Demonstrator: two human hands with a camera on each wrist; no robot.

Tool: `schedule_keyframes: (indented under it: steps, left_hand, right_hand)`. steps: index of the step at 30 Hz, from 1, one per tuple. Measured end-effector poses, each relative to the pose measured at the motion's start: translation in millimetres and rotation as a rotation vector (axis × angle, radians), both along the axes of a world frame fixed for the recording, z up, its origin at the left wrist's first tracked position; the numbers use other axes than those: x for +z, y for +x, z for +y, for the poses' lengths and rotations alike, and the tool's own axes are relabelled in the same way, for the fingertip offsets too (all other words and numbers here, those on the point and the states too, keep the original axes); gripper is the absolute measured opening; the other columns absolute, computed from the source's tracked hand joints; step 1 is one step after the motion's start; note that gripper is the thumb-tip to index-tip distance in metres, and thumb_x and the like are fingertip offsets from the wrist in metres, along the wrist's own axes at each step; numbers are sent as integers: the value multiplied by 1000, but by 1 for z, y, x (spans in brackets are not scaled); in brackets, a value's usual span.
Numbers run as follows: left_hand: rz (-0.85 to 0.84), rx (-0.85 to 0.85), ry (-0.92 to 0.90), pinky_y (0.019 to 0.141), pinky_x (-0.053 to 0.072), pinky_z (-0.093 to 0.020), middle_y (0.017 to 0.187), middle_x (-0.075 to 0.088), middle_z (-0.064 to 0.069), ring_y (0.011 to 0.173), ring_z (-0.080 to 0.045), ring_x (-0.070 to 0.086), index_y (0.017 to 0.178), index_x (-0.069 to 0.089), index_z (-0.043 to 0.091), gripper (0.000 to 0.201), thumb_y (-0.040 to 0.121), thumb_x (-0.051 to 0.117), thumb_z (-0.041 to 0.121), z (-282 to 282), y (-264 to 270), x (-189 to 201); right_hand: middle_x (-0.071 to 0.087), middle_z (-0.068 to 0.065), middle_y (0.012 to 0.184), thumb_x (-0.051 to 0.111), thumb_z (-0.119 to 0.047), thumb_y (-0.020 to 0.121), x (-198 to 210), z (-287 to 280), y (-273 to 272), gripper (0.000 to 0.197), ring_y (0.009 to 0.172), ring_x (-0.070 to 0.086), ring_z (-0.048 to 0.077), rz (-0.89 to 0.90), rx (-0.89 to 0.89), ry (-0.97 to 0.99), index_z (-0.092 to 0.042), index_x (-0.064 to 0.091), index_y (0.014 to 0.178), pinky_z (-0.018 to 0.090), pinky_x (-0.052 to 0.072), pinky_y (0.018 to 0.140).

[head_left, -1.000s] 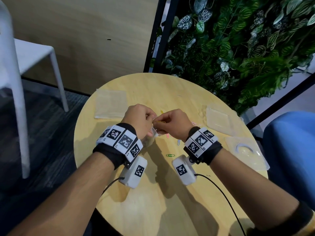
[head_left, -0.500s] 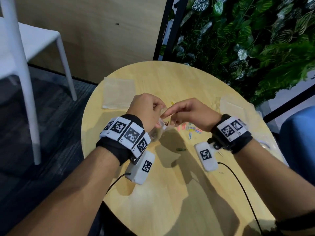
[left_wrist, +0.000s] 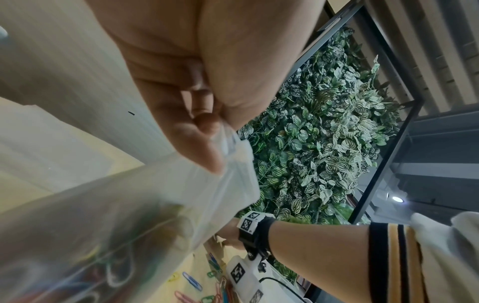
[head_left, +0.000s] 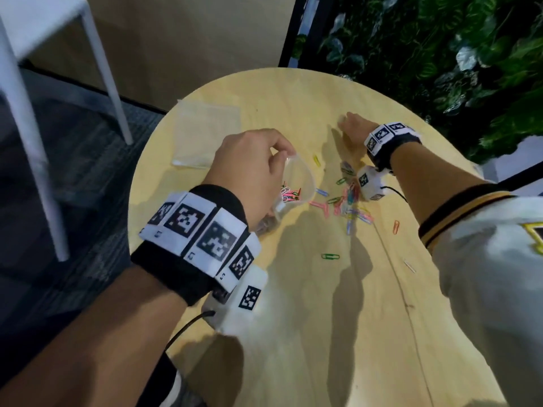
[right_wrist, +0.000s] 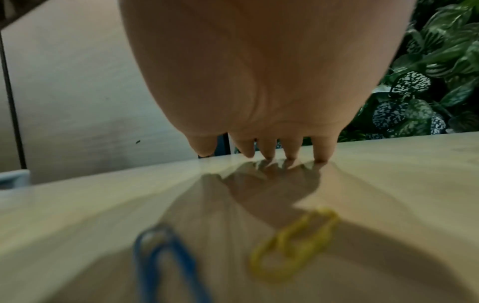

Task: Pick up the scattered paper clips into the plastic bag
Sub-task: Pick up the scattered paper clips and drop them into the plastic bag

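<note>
A: What fills the scene, and how far along is the job?

B: A round pale wooden table; above its left-centre the left hand pinches the rim of a small clear plastic bag, held off the surface; a bunch of coloured clips already lies in its bottom, so the job is partly done.

A: What is left?

B: A loose heap of coloured paper clips to the right of the bag, plus strays; a green clip and an orange clip lie nearer the person, a yellow clip just beyond the bag; I judge most remain.

A: The right hand?

B: The right hand reaches to the far side, straight fingertips touching bare wood; it grasps nothing.

A: Which way does the bag point?

B: Its mouth gapes up and toward the heap; its long axis runs down and toward the person, tilted.
</note>
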State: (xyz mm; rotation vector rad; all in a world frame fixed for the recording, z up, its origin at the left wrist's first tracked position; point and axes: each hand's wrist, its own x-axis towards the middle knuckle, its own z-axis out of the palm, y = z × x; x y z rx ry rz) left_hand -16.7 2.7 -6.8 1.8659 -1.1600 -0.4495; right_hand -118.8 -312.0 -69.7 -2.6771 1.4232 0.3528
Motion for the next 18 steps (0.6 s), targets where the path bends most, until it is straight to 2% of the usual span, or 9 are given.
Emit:
schedule_keyframes:
  steps: [3,6,8,10,12,13,15,17,18]
  left_hand:
    - [12,1,6,55,42,-19,52,51,7,48,-4,58,100,71,21,20,98,52,18,1,1,2]
    - [-16,-16,13,59,44,-21,53,52,8,49,-3,58,100,71,21,20,98,52,18,1,-1,4]
    - [-32,-23,19,63,47,-24,56,53,8,50,-4,58,99,71,22,20,98,52,17,1,-4,6]
    - [-44,-26,26,64,48,-25,55,54,6,49,-5,59,97,71,22,20,97,52,17,1,-7,8]
    - [-51,-33,33,61,48,-25,54,54,4,46,-8,60,95,71,21,20,97,52,17,2,-9,10]
    - [-55,-35,37,62,50,-26,53,53,3,47,-9,60,94,71,21,20,97,52,17,1,-10,10]
    - [-67,-42,45,69,54,-33,52,52,4,50,-11,60,92,71,21,20,96,52,16,1,-13,11]
    - [-75,-54,54,74,55,-36,52,51,6,51,-10,59,91,71,22,20,95,52,16,2,-18,13]
    - [-79,-64,62,75,55,-37,52,50,7,52,-10,59,91,71,21,21,95,52,16,2,-21,13]
  right_hand:
    - [35,28,141,33,-14,103,-15,1,-2,41,129,34,41,81,124,-20,1,35,141,51,35,104]
    - [28,25,150,38,-12,101,-2,26,-12,45,138,28,38,203,156,20,1,35,144,51,25,113]
    - [26,23,152,39,-11,101,10,47,-22,46,140,26,37,179,160,56,3,32,144,48,22,115]
    - [22,22,154,35,-16,104,18,71,-35,47,140,26,35,164,136,133,3,26,146,42,21,114]
    - [25,21,151,31,-29,105,20,93,-49,50,132,35,35,157,89,195,-2,25,146,41,29,108]
    - [27,18,149,33,-38,103,18,102,-56,55,127,42,36,188,93,203,-7,25,147,43,33,106]
    - [22,15,153,41,-52,96,12,116,-73,71,130,42,36,244,159,181,-15,17,152,43,36,106]
    - [18,14,155,47,-46,95,11,136,-88,73,134,39,36,274,181,190,-19,13,154,43,35,109]
    - [22,14,153,46,-41,97,11,146,-93,68,132,41,36,258,193,177,-20,14,154,42,36,108]
